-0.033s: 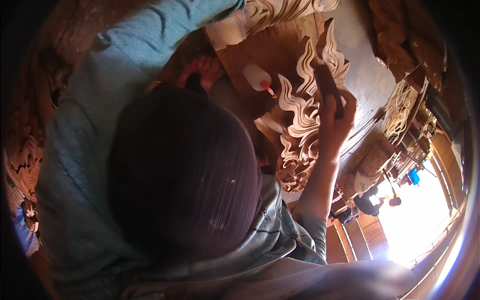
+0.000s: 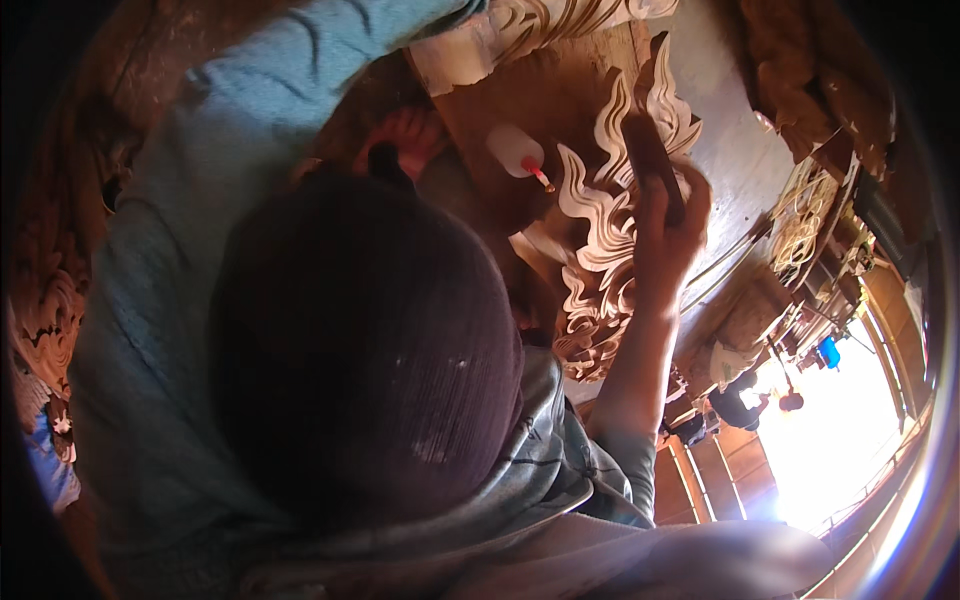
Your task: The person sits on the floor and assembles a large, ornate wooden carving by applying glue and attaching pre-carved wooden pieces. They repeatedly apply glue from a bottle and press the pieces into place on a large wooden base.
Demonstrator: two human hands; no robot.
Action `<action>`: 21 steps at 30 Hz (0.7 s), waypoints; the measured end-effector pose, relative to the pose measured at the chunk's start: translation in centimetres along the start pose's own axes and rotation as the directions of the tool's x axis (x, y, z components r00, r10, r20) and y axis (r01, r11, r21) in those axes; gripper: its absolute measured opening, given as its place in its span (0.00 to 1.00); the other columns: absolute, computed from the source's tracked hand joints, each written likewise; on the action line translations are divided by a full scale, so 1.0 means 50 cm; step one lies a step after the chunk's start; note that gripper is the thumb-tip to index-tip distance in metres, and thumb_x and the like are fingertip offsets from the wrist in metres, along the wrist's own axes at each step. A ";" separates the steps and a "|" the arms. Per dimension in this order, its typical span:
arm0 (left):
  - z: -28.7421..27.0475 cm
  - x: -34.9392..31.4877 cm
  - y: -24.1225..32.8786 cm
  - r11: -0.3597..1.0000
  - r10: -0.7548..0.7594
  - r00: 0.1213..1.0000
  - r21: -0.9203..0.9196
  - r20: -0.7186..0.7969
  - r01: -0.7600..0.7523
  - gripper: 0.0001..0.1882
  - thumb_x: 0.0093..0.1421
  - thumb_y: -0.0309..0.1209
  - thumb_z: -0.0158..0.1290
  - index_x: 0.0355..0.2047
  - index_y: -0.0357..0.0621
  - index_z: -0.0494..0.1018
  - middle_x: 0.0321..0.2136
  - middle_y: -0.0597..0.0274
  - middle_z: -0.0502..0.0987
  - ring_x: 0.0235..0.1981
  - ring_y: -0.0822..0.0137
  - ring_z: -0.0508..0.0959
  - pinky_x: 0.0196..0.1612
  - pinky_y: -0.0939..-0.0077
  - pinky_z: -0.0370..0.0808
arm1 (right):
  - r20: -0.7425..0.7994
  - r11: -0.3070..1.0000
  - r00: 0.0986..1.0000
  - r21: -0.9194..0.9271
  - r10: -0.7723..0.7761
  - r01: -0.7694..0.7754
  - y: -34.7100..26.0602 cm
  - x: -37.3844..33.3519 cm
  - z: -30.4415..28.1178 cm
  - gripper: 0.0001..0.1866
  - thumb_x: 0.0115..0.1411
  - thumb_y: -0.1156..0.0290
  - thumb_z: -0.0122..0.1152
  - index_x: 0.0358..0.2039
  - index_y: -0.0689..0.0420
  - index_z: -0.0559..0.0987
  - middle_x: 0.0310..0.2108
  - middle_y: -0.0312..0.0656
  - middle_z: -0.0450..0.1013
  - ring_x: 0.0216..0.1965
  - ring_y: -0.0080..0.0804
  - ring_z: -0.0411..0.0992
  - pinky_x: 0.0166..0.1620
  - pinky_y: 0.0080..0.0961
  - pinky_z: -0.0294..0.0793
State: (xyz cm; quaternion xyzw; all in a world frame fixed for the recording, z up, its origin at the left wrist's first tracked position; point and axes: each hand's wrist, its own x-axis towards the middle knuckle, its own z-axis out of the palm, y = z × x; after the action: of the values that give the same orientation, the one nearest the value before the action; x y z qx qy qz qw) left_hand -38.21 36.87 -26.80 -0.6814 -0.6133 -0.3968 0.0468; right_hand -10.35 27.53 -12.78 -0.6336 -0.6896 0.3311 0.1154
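Note:
My right hand (image 2: 672, 236) is closed round a dark brown flat bar (image 2: 652, 155), whose far end lies over the carved wooden piece. That piece, a pale carved panel (image 2: 607, 235), has wavy flame-like tips and deep scrolls, partly covered by my right hand and forearm. My left sleeve (image 2: 250, 110), light blue, runs up the left side to the upper edge; my left hand is outside the picture. Left of the carving lies a white bottle with a red nozzle (image 2: 517, 152). Another carved piece (image 2: 540, 22) lies at the top.
A large dark ribbed cloth dome (image 2: 365, 350) hides much of the middle; I cannot tell what it is. Toe-like shapes (image 2: 410, 135) show beyond it. Brown board (image 2: 480, 95) lies under the bottle. More carvings (image 2: 45, 310) are far left; coiled cord (image 2: 800, 235) lies right.
My right hand and the bar in it have shifted slightly upward and left over the carved panel. The bottle stays in place.

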 end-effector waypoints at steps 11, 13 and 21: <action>-0.180 -0.247 0.129 0.653 0.266 0.565 -0.577 0.781 0.490 0.32 0.50 0.36 0.66 0.54 0.43 0.67 0.54 0.57 0.67 0.47 0.56 0.75 0.46 0.65 0.74 | 0.247 0.823 0.935 -0.453 -0.253 0.343 0.041 0.019 0.039 0.13 0.62 0.65 0.59 0.48 0.47 0.78 0.30 0.44 0.80 0.30 0.39 0.80 0.33 0.32 0.76; -0.150 -0.280 0.137 0.750 0.224 0.597 -0.527 0.770 0.399 0.36 0.50 0.37 0.65 0.58 0.43 0.64 0.57 0.56 0.65 0.50 0.54 0.74 0.49 0.63 0.73 | 0.241 0.792 0.884 -0.394 -0.402 0.467 0.081 0.005 0.025 0.13 0.61 0.55 0.56 0.45 0.41 0.78 0.29 0.42 0.79 0.30 0.38 0.80 0.30 0.35 0.78; -0.073 -0.278 0.174 0.808 0.254 0.568 -0.494 0.783 0.320 0.34 0.51 0.34 0.63 0.58 0.47 0.64 0.50 0.57 0.71 0.46 0.51 0.75 0.47 0.58 0.73 | 0.315 0.817 0.946 -0.526 -0.072 0.237 0.016 0.010 0.047 0.13 0.64 0.61 0.56 0.48 0.44 0.77 0.31 0.45 0.79 0.32 0.45 0.79 0.33 0.36 0.77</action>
State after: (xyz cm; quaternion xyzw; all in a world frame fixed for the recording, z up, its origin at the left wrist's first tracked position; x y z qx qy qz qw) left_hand -31.45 21.62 -28.93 -0.7519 -0.4215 -0.2032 -0.4644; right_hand -11.16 27.27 -15.20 -0.5274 -0.8147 0.1917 -0.1465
